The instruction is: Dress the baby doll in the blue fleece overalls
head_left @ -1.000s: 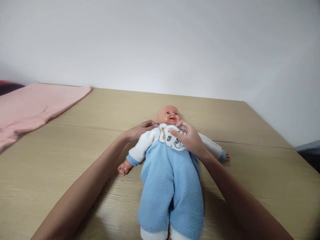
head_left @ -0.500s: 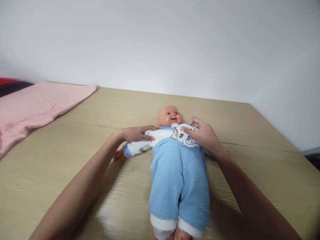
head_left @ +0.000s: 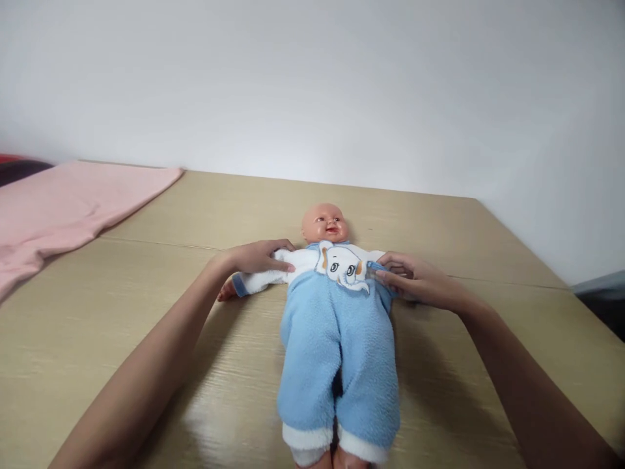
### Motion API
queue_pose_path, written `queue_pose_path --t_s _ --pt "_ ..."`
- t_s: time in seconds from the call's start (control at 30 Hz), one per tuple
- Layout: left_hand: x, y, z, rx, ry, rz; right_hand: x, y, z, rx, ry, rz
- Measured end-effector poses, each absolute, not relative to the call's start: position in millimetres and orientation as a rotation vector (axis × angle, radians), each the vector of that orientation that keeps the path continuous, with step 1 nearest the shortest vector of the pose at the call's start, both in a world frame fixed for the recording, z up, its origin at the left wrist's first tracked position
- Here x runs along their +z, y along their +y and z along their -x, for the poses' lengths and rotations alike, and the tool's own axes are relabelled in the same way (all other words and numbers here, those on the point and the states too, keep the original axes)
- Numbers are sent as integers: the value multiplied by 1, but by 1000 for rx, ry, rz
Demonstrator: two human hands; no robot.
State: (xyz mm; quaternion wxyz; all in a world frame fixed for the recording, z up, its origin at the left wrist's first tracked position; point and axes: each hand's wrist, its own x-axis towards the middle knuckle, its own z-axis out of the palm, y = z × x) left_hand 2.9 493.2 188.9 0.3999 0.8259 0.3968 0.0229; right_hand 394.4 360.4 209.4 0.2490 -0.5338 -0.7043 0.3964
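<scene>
A baby doll (head_left: 325, 223) lies on its back, head away from me, in a fleecy blue and white outfit (head_left: 315, 345). On its chest is a white elephant patch (head_left: 344, 266) with an orange-lined ear. My left hand (head_left: 261, 256) is closed on the white sleeve near the shoulder, thumb on top and fingers behind it. At the opposite side of the chest, my right hand (head_left: 415, 277) pinches the outfit's cloth beside the patch, next to a bit of blue-striped fabric. That hand mostly hides the doll's other arm.
The doll rests on a light wood-grain table (head_left: 146, 312) with a seam running across it. Pink cloth (head_left: 88, 202) is spread over the far left corner. A pale wall (head_left: 312, 98) rises behind the table. Dark objects show beyond the left and right edges.
My right hand has moved off the elephant patch, outward to the right, onto the cloth at the doll's side. The patch is now uncovered and lies flatter. My left hand stays at the sleeve.
</scene>
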Motion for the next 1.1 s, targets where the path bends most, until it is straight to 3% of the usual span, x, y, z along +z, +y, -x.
queue_pose_path --t_s 0.17,0.3,0.47,0.6,0.73,1.0,1.1 --pt "197 483 -1 -14 1528 -2261 193 337 -405 560 -1985 1490" --pt "210 456 -20 230 1584 -2554 166 313 -431 257 -2012 1548" --pt "216 412 -95 751 970 -2687 136 299 -467 368 -1906 1637" --pt "206 402 -155 633 826 -2783 135 299 -464 593 -1684 1540" --pt "196 416 -176 437 862 -2836 152 302 -449 638 -1537 1468" --pt "210 413 -162 825 286 -2495 218 339 -430 527 -1893 1370" --pt "218 405 -159 932 266 -2421 232 349 -408 431 -2103 1353"
